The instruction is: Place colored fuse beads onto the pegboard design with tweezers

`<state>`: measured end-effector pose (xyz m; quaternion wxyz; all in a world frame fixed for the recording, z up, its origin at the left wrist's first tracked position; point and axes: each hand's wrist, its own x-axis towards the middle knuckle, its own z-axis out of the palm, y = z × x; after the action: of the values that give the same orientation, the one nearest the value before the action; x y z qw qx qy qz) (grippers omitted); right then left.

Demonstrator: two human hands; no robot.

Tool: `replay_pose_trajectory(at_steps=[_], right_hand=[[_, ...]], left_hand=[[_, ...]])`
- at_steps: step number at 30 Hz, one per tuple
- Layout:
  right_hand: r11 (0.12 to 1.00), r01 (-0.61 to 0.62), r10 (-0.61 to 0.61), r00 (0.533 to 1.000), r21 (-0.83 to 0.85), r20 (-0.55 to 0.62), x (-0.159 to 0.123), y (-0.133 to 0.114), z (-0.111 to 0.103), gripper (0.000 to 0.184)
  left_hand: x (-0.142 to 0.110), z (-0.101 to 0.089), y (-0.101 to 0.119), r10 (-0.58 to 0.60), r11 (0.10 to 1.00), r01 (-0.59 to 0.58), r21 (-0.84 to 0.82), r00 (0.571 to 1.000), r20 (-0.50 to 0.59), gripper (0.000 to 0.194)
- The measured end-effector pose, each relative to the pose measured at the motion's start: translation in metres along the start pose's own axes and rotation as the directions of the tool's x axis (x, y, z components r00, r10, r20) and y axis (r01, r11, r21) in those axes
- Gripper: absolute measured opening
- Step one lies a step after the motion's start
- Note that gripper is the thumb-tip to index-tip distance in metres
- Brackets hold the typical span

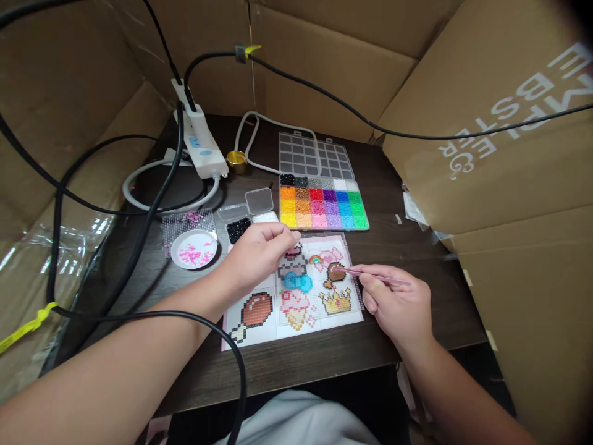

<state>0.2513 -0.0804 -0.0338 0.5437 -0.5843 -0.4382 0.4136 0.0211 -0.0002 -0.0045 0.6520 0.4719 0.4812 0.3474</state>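
Note:
My right hand (pixel 401 303) is closed around a pair of pink tweezers (pixel 377 275). Their tip points left, at the brown drumstick of beads (pixel 336 272). My left hand (pixel 264 250) is in a pinch over the upper edge of a clear pegboard (pixel 347 247); whatever its fingertips hold is hidden. Beneath the pegboard lies a printed pattern sheet (pixel 252 340) with a larger drumstick picture at its lower left. A crown (pixel 336 301), an ice cream cone (pixel 295 309) and a blue bow (pixel 298 282) also show in the pegboard area.
Behind the sheet stands an open bead box (pixel 324 207) sorted by colour. Small boxes of black beads (pixel 238 230) and white beads (pixel 265 217) sit beside it. At left are a dish (pixel 210 250) of pink beads and a power strip (pixel 206 148). A black cable (pixel 243 371) crosses my left forearm.

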Motion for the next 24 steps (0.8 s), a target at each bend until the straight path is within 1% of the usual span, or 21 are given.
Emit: replay_pose_trajectory(at_steps=[5,8,13,16,20,22,24], right_hand=[[0.998,0.013,-0.011,0.999,-0.06,0.032,0.011,-0.003,0.01,0.018],[0.997,-0.008,0.012,0.999,-0.073,0.046,0.013,-0.002,0.013,0.018],[0.999,0.009,-0.009,1.0,-0.048,0.011,0.014,0.0,0.011,0.018],[0.998,0.055,-0.055,0.998,-0.043,-0.004,0.02,-0.009,0.01,0.017],[0.98,0.191,-0.192,0.981,-0.057,0.001,0.044,-0.032,0.016,0.016],[0.966,0.244,-0.243,0.97,-0.083,0.013,0.062,-0.045,0.024,0.017],[0.959,0.276,-0.274,0.961,-0.06,0.041,0.081,-0.053,0.034,0.019]], left_hand=[[0.0,0.0,0.001,0.011,1.0,-0.011,0.014,1.0,0.0,0.038],[0.001,0.0,0.0,0.022,0.999,-0.022,0.029,1.0,-0.001,0.036],[0.0,-0.001,0.0,0.054,0.998,-0.054,0.039,0.999,-0.009,0.038],[-0.002,-0.001,0.001,0.033,0.999,-0.033,0.025,0.999,0.003,0.037],[-0.002,0.0,0.001,0.019,1.0,-0.019,0.016,1.0,0.013,0.038],[-0.001,-0.001,0.0,0.025,0.999,-0.025,0.022,1.0,0.006,0.039],[0.0,-0.002,-0.001,0.027,0.999,-0.027,0.027,1.0,0.003,0.04]])
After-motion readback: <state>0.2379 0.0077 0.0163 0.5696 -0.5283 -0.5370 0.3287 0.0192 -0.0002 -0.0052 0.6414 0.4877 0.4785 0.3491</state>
